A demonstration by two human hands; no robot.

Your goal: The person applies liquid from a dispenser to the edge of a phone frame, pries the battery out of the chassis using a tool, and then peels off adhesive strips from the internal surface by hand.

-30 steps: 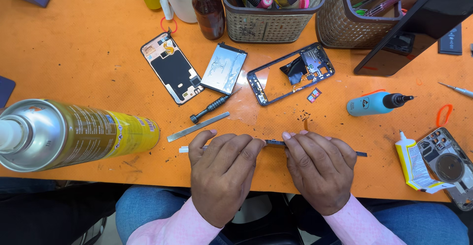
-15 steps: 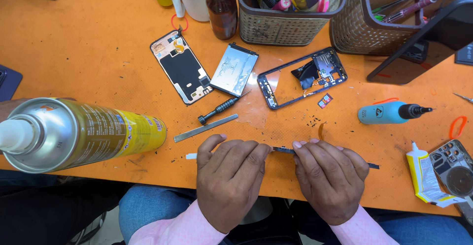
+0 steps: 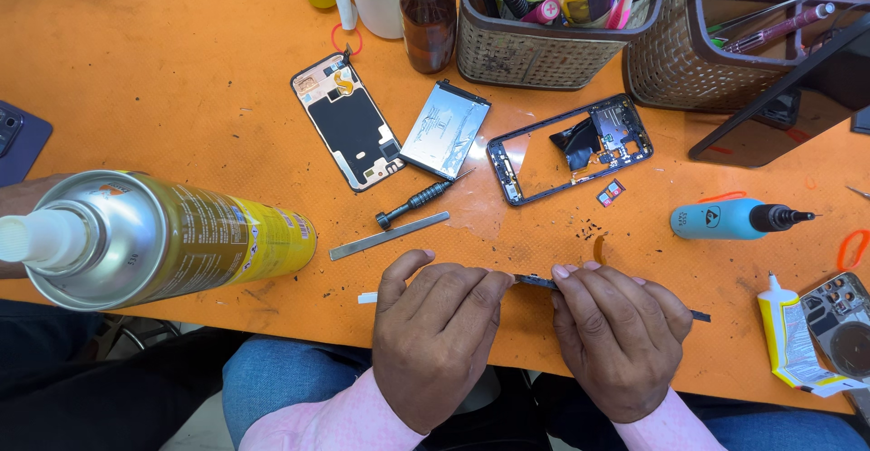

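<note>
While pinching thin dark metal strip (image 3: 535,281) at lower centre between left hand (image 3: 435,338) and right hand (image 3: 621,338) | fingertips closed on it | better kept flat on orange table (image 3: 163,97), grip even.

Orange table (image 3: 181,97); yellow spray can (image 3: 181,238); blue glue bottle (image 3: 725,220); brown woven baskets (image 3: 535,52).

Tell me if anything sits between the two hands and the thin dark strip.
Nothing visible does. Both the left hand and right hand already press on the thin dark strip at the table's near edge; the flat metal bar lies clear beyond.
</note>
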